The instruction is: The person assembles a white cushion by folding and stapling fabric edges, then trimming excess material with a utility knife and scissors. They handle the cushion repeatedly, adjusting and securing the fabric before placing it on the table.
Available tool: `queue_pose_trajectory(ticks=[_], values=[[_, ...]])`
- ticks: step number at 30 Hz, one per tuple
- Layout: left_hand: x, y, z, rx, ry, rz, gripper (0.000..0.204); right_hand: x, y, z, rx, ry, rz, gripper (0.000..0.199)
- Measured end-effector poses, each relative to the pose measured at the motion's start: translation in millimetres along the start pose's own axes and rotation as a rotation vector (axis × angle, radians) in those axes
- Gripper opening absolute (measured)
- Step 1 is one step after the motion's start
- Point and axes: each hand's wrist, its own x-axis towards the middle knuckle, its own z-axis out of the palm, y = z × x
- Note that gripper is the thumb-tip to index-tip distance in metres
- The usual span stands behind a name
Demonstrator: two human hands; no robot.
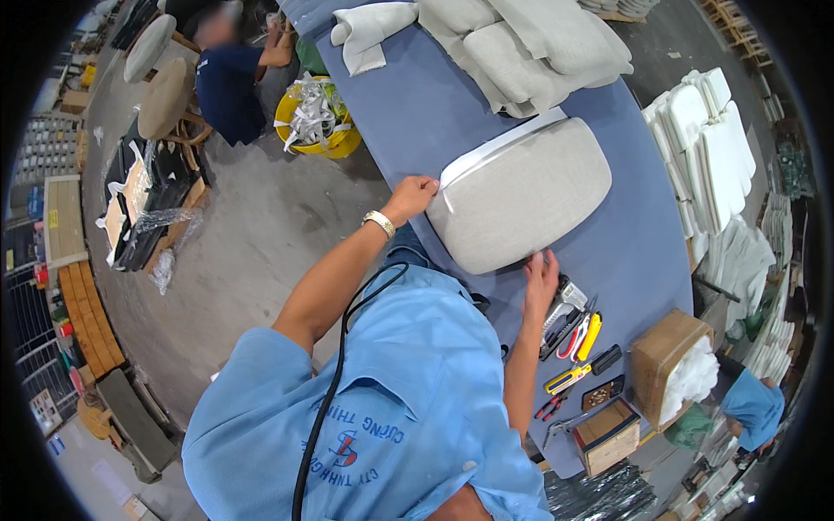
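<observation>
A light grey fabric-covered cushion (530, 195) with rounded corners lies on the blue-topped table in front of me. A white strip (499, 152) runs along its far-left edge, and a short end hangs over the left corner. My left hand (412, 198), with a watch on the wrist, is closed at that corner, its fingertips pinching the strip. At the cushion's near right edge is my right hand (542, 274), fingers loosely stretched and fingertips close to the fabric. What lies under the cushion is hidden.
Right of my right hand lie a staple gun (566, 300), a yellow cutter (569, 379) and pliers (552, 405). Cardboard boxes (665, 347) stand beyond them. Grey covers (547, 43) are piled at the far end. A yellow basket (334, 143) of scraps and a seated person (228, 91) are left.
</observation>
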Motion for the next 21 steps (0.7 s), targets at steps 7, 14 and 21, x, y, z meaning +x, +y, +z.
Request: queue_pose_trajectory(ticks=[7,14,21], values=[[-43.0,53.8,5.6,-0.395,-0.134,-0.081,0.049,52.2,-3.4,5.9,0.509,-0.103,0.213,0.074],[-72.8,101.3,9.8,-0.438,-0.347,-0.015,0.062,35.8,-19.9,-6.8,0.767,-0.205,0.17,0.07],[-85.1,126.1,15.6,-0.452,-0.445,0.041,0.07,29.9,-29.1,-12.3,0.826,-0.184,0.122,0.069]])
